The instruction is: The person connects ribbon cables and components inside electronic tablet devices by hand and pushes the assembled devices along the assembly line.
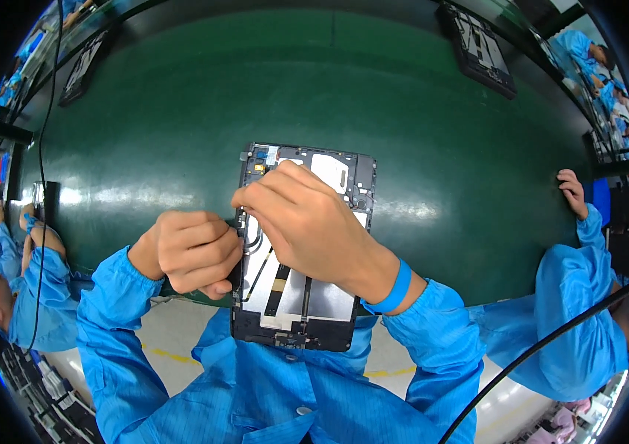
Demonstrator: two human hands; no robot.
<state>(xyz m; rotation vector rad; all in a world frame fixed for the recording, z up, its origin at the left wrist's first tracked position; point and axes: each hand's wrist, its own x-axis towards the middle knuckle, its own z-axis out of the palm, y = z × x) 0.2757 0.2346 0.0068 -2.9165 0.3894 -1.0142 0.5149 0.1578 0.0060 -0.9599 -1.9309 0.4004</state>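
Note:
An opened tablet (337,296), with a black frame, silver plates and dark ribbon cables, lies in front of me and reaches past the table's near edge. My left hand (197,251) is closed beside its left edge, with curled fingers touching or very near the frame. Across the tablet's upper half reaches my right hand (303,222), wearing a blue wristband (396,288). Its thumb and forefinger are pinched together at the upper left edge. Whatever either hand grips is too small or hidden to make out.
The green table (418,126) carries another opened tablet (481,52) at the far right and one more (83,70) at the far left. Persons in blue sit at both sides; one rests a hand (572,192) on the right edge. A black cable (551,355) crosses the lower right.

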